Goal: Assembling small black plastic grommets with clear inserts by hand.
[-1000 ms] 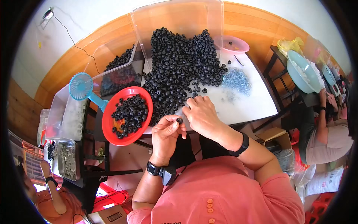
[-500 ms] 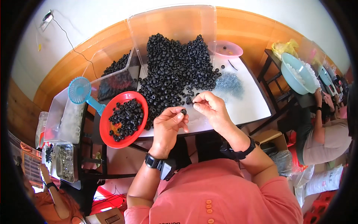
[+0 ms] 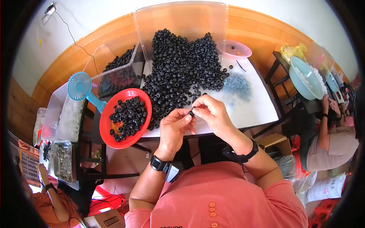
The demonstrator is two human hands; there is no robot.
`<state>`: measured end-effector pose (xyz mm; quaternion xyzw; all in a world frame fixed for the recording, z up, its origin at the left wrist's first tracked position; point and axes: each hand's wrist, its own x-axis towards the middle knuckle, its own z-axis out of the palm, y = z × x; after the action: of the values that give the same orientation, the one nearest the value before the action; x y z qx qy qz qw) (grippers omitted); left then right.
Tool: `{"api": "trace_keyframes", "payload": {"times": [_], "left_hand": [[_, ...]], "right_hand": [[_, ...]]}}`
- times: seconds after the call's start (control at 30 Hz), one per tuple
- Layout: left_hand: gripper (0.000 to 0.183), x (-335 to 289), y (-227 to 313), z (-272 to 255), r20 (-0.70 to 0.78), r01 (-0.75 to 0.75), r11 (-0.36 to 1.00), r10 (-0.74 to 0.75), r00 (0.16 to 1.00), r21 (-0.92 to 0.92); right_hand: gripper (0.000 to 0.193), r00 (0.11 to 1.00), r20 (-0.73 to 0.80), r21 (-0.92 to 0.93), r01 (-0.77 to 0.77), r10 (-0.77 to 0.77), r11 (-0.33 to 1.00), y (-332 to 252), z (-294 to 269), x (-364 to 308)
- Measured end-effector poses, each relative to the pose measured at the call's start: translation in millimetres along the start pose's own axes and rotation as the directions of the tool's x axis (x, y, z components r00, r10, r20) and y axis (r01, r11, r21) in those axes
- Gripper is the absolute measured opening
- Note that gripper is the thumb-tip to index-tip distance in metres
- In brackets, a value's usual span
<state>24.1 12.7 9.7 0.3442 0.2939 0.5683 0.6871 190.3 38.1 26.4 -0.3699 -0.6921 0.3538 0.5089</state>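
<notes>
My left hand (image 3: 173, 128) pinches a small black hollow part (image 3: 191, 113) between thumb and fingertips. My right hand (image 3: 213, 114) has its thumb and index finger closed right at that part; anything tiny between them is too small to make out. Just beyond my hands, a large heap of similar black round parts (image 3: 178, 68) spreads over the white tabletop (image 3: 258, 102). To the left, a red bowl (image 3: 148, 125) tilts over the table's edge with many of these black parts in it.
Behind the heap stands a clear plastic bin (image 3: 224, 22); a second clear bin (image 3: 133, 62) with black parts is at its left. A blue handheld fan (image 3: 80, 86), a pink bowl (image 3: 245, 50) and bluish thin bits (image 3: 236, 86) lie around. People work at both sides, near a light-blue basin (image 3: 304, 85).
My right hand has moved left and closed in on the black part in my left hand, so the fingertips of both hands now meet. The view has shifted slightly.
</notes>
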Motion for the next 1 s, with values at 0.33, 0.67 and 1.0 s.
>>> {"api": "trace_keyframes", "payload": {"times": [0.33,0.67,1.0], "left_hand": [[0.014,-2.4,-2.5,2.1,-0.033,-0.016,1.000,0.016,0.999,0.017],[0.015,-2.4,-1.8,5.0,-0.058,-0.017,0.999,0.020,0.998,0.050],[0.016,-3.3,-3.5,3.0,-0.061,-0.025,0.995,0.031,0.998,0.098]], "right_hand": [[0.012,0.999,-0.022,0.025,0.044,-0.043,0.999,1.9,7.1,-2.5],[0.008,0.999,-0.037,0.206,0.019,-0.011,0.978,9.1,11.9,-9.3],[0.006,0.976,-0.079,-0.101,0.195,-0.203,0.976,7.5,7.5,-12.1]]}}
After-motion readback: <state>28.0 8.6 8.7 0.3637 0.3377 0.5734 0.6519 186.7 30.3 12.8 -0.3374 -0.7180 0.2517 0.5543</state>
